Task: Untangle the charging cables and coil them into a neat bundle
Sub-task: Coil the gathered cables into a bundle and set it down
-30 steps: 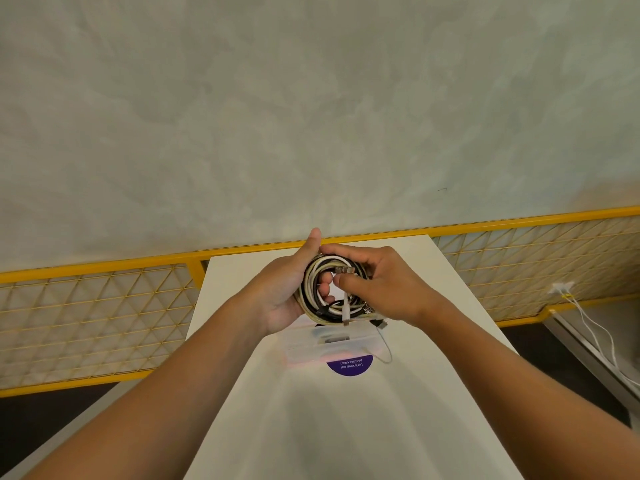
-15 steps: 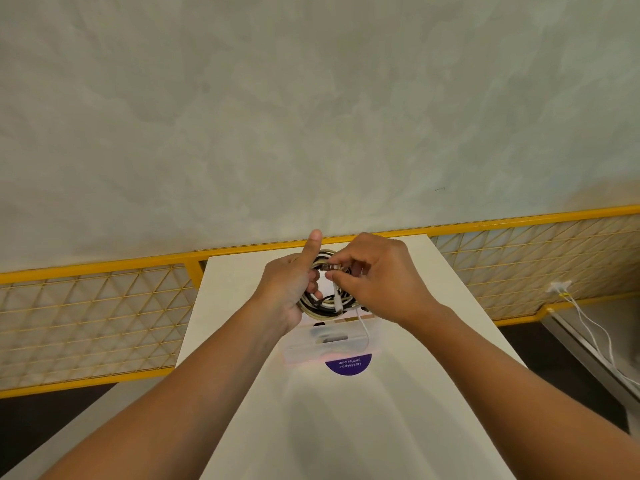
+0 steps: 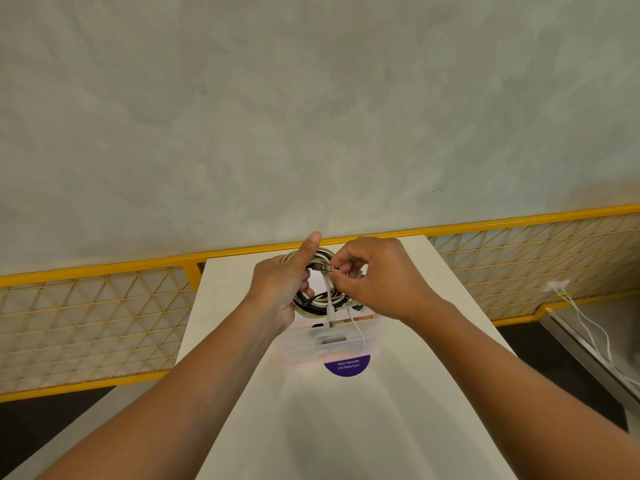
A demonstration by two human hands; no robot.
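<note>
Coil: the coil of black and cream charging cables (image 3: pixel 313 308) is held in the air over the far end of the table, just above the box.
Left hand: the left hand (image 3: pixel 282 285) has its fingers curled round the coil's left side; the thumb is straight and points up.
Right hand: the right hand (image 3: pixel 375 275) pinches a silver metal plug (image 3: pixel 323 268) between thumb and forefinger at the top of the coil; the other fingers are curled.
Loose end: a white cable end (image 3: pixel 331 311) hangs down across the coil's opening.
Container: a translucent rectangular plastic box (image 3: pixel 301 355) stands on the white rectangular table (image 3: pixel 346 427).
Contents: one dark item, too blurred to identify; a thin white lead (image 3: pixel 358 332) drops from the coil toward the box, inside or in front cannot be told.
Marking: a round purple sticker (image 3: pixel 347 366) shows at the box's near edge.
</note>
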